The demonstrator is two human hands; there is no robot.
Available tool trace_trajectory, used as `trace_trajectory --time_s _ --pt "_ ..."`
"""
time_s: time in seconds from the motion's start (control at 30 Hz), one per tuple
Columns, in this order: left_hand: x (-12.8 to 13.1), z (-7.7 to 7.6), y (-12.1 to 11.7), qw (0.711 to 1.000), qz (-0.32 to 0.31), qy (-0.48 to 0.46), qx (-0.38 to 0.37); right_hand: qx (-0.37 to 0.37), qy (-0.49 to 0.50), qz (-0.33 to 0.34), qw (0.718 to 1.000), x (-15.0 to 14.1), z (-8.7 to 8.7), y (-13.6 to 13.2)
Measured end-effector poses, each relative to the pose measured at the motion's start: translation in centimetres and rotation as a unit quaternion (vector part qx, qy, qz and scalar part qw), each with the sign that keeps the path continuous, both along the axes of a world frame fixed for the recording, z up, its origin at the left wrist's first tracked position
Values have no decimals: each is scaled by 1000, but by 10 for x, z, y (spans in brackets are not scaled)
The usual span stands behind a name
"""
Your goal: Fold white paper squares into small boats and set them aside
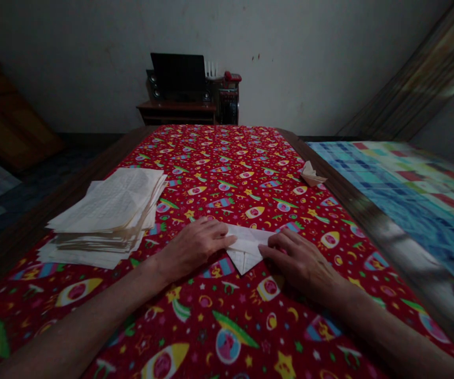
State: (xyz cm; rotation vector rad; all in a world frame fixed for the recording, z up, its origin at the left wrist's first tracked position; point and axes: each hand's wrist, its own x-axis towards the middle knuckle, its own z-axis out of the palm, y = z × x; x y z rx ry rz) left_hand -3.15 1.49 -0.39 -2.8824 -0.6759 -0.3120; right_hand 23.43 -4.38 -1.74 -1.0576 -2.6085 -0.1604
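Note:
A folded sheet of white paper (246, 245) lies on the red patterned cloth, its point toward me and its straight edge away. My left hand (200, 238) pinches the paper's left end between thumb and curled fingers. At the opposite end, my right hand (296, 258) grips the right corner, thumb on top. Creases and a flap show on the part between my hands; both ends are partly hidden by my fingers. To the left sits a stack of creased paper sheets (108, 202). A folded paper boat-like shape (311, 173) rests near the right edge of the cloth.
The cloth (227, 158) covers a long dark wooden table (363, 221). Beyond its far end stand a black monitor (178, 72) with speakers and a red telephone (233, 77). A bed with a blue checked cover (396, 195) adjoins on the right. A wooden cabinet (11, 118) is at left.

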Motion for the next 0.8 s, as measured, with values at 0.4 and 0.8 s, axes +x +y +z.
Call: trace_trajectory --time_s 0.4,0.8 --pt "17 -6 -30 997 5 -5 -82 -9 -2 4 1000 -9 8 -3" --pt "15 -7 -36 984 -8 21 -178 -5 21 22 1000 -8 1 -6"
